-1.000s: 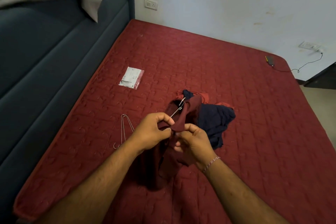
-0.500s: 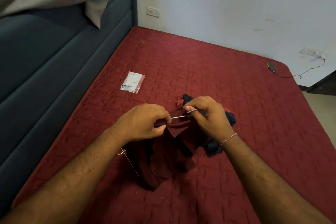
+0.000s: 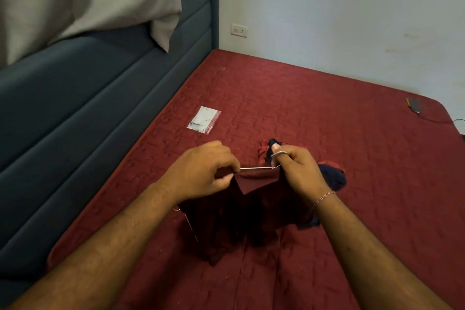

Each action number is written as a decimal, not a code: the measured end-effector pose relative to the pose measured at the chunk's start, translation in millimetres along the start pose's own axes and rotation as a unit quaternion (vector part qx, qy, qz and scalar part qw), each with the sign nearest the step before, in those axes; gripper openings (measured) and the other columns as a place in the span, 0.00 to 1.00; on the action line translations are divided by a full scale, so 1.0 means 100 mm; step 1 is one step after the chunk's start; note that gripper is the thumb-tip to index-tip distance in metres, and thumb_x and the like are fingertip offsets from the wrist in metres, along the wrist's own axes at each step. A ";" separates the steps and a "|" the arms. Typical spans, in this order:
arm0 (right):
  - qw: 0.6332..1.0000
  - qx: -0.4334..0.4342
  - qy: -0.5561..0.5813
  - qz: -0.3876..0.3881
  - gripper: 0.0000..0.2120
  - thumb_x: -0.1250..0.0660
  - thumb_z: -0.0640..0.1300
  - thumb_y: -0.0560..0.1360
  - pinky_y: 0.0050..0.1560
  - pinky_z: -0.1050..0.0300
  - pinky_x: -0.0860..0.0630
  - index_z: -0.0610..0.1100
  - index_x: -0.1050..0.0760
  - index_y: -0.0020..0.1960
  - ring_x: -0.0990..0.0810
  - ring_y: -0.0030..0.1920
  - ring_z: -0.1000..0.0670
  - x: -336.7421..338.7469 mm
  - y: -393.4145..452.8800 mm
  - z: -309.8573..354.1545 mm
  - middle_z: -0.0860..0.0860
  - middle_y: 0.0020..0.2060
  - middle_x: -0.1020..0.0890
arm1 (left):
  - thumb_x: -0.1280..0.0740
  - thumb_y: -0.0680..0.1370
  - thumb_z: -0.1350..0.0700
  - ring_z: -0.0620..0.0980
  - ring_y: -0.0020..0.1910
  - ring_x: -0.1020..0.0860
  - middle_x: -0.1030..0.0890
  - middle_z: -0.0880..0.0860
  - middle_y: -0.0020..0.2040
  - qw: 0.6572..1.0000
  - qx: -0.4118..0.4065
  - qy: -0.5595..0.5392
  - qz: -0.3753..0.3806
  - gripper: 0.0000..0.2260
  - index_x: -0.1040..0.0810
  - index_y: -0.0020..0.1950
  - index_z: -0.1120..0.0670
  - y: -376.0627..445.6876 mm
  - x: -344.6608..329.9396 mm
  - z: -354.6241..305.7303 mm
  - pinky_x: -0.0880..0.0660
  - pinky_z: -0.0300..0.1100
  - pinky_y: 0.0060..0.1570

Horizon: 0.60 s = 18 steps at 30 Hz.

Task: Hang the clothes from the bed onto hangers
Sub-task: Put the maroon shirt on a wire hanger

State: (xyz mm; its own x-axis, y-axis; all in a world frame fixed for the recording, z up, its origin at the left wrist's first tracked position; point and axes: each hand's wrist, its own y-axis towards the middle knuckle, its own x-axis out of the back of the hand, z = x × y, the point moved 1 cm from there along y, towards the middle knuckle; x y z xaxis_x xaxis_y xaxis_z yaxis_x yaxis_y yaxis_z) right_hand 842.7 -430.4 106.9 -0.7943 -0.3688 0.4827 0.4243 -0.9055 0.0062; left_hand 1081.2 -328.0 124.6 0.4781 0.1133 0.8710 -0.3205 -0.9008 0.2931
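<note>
Fingers of the left hand (image 3: 201,171) are curled, the thumb and forefinger pinching the edge of the maroon garment (image 3: 234,219) together with one end of a thin metal hanger (image 3: 256,168). Across from them, the fingers of the right hand (image 3: 299,171) are curled round the other end of that wire, whose hook loops over the raised forefinger, and they also grip the cloth below it. Between the two sets of fingertips the bare wire runs roughly level, with the garment's top edge just beneath it and touching it near both grips. From the fingers the maroon cloth hangs down and toward the person, its lower folds resting on the red quilted bed (image 3: 327,113). Behind the right fingers, partly hidden by that hand, lies a dark blue garment (image 3: 332,176) bunched on the bed, with a bit of red cloth showing at its edge. Below the left wrist, a second wire hanger (image 3: 187,221) pokes out from under the hanging cloth. Well beyond the left fingers, a small clear packet (image 3: 204,119) lies flat on the bed near the dark blue headboard (image 3: 100,98). Far beyond the right fingers, at the bed's corner, sits a small dark device (image 3: 414,104) with a cable leading off. A thread bracelet (image 3: 324,196) circles the right wrist.
</note>
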 end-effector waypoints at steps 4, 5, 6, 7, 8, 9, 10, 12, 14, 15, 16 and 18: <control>0.996 0.081 0.015 -0.017 0.21 0.32 0.51 0.82 0.35 0.58 0.32 0.46 0.26 0.32 0.31 0.31 0.58 0.13 -0.08 0.13 0.56 0.28 0.27 | 0.27 0.72 0.36 0.43 0.54 0.21 0.21 0.41 0.56 0.975 0.139 -0.164 -0.046 0.17 0.18 0.57 0.42 0.02 0.13 -0.11 0.24 0.40 0.55; 0.996 0.088 0.022 -0.012 0.20 0.31 0.49 0.82 0.35 0.60 0.33 0.45 0.26 0.32 0.31 0.31 0.58 0.20 -0.11 0.16 0.56 0.28 0.27 | 0.28 0.71 0.33 0.41 0.54 0.21 0.22 0.40 0.58 0.969 0.188 -0.146 -0.065 0.22 0.19 0.61 0.41 0.08 0.15 -0.15 0.24 0.40 0.55; 0.995 0.089 0.031 -0.011 0.19 0.30 0.49 0.81 0.34 0.62 0.33 0.44 0.25 0.33 0.31 0.31 0.59 0.24 -0.14 0.18 0.56 0.28 0.27 | 0.29 0.71 0.31 0.40 0.55 0.22 0.22 0.41 0.61 0.964 0.238 -0.107 -0.053 0.26 0.21 0.65 0.42 0.14 0.13 -0.15 0.24 0.41 0.58; 0.995 0.090 0.041 -0.012 0.19 0.30 0.48 0.81 0.34 0.64 0.33 0.43 0.24 0.33 0.30 0.31 0.59 0.28 -0.17 0.21 0.56 0.28 0.26 | 0.29 0.72 0.31 0.42 0.56 0.21 0.22 0.43 0.62 0.956 0.284 -0.075 -0.010 0.29 0.22 0.68 0.44 0.21 0.13 -0.16 0.24 0.43 0.60; 0.995 0.089 0.047 -0.011 0.19 0.29 0.48 0.80 0.33 0.65 0.33 0.42 0.24 0.33 0.30 0.30 0.59 0.31 -0.18 0.22 0.55 0.28 0.25 | 0.29 0.72 0.30 0.44 0.57 0.20 0.20 0.44 0.61 0.942 0.323 -0.077 0.054 0.31 0.21 0.68 0.47 0.25 0.10 -0.16 0.24 0.45 0.62; 0.995 0.086 0.053 -0.010 0.19 0.29 0.48 0.80 0.33 0.65 0.32 0.42 0.23 0.33 0.29 0.30 0.58 0.33 -0.20 0.23 0.54 0.28 0.24 | 0.29 0.70 0.29 0.46 0.54 0.19 0.17 0.45 0.57 0.921 0.350 -0.120 0.123 0.31 0.18 0.63 0.49 0.28 0.08 -0.18 0.23 0.46 0.60; 0.995 0.087 0.059 -0.003 0.18 0.28 0.48 0.79 0.33 0.64 0.31 0.44 0.23 0.32 0.29 0.30 0.58 0.36 -0.23 0.24 0.54 0.28 0.24 | 0.29 0.69 0.28 0.48 0.48 0.19 0.16 0.47 0.51 0.896 0.362 -0.184 0.182 0.32 0.15 0.57 0.53 0.29 0.04 -0.21 0.23 0.46 0.55; 0.993 0.093 0.067 0.041 0.17 0.25 0.49 0.77 0.35 0.60 0.30 0.47 0.23 0.31 0.28 0.31 0.56 0.44 -0.29 0.24 0.53 0.28 0.23 | 0.27 0.74 0.37 0.50 0.38 0.24 0.19 0.51 0.40 0.868 0.338 -0.265 0.249 0.24 0.15 0.47 0.60 0.25 -0.05 -0.29 0.27 0.46 0.44; 0.986 0.110 0.060 0.107 0.13 0.22 0.49 0.74 0.38 0.54 0.29 0.48 0.20 0.33 0.26 0.34 0.54 0.52 -0.35 0.22 0.53 0.30 0.20 | 0.28 0.79 0.49 0.46 0.36 0.24 0.18 0.50 0.36 0.903 0.298 -0.229 0.209 0.12 0.15 0.43 0.56 0.21 -0.09 -0.37 0.25 0.46 0.42; 0.981 0.124 0.053 0.136 0.10 0.21 0.48 0.73 0.39 0.53 0.27 0.48 0.17 0.35 0.24 0.35 0.54 0.57 -0.38 0.20 0.53 0.32 0.19 | 0.28 0.80 0.51 0.45 0.36 0.24 0.17 0.51 0.36 0.925 0.291 -0.195 0.150 0.10 0.15 0.43 0.55 0.20 -0.11 -0.40 0.23 0.48 0.43; 0.977 0.140 0.044 0.156 0.07 0.21 0.47 0.73 0.42 0.54 0.26 0.48 0.16 0.37 0.22 0.37 0.55 0.60 -0.40 0.17 0.53 0.35 0.17 | 0.28 0.80 0.52 0.45 0.36 0.22 0.16 0.52 0.37 0.937 0.292 -0.170 0.084 0.08 0.15 0.43 0.54 0.20 -0.10 -0.43 0.22 0.50 0.46; 0.969 0.171 0.020 0.175 0.06 0.24 0.50 0.75 0.46 0.56 0.25 0.49 0.13 0.41 0.20 0.42 0.58 0.64 -0.43 0.13 0.56 0.39 0.17 | 0.27 0.79 0.55 0.48 0.40 0.18 0.14 0.52 0.40 0.935 0.295 -0.199 -0.015 0.05 0.15 0.44 0.52 0.17 -0.01 -0.52 0.20 0.52 0.48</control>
State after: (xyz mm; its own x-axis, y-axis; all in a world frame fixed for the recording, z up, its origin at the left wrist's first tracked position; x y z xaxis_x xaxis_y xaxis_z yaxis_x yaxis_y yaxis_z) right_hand 779.5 -412.7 149.3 -0.5890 -0.6546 0.4738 0.7846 -0.6036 0.1416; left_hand 1032.9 -322.1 148.9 0.7835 0.0837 0.6158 0.1482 -0.9875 -0.0543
